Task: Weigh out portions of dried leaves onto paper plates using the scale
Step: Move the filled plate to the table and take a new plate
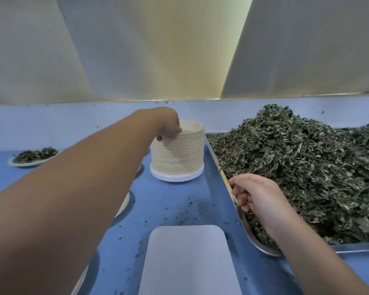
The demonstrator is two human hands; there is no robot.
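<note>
**Left hand (168, 124) on the tall stack of cream paper plates (179, 158)**

The white rounded-rectangle scale platform (188, 258) lies nearest the camera on the blue table (179, 205). Beyond the scale, the left hand's fingers curl over the top edge of the stack and grip the uppermost plates. Right of the scale, the right hand (256, 194) hangs loosely curled at the rim of the shiny steel tray (262, 245), which is heaped with dried green leaves (307, 167); whether it holds any cannot be told. Far to the scale's left sits a leaf-filled paper plate (21, 163).
</note>
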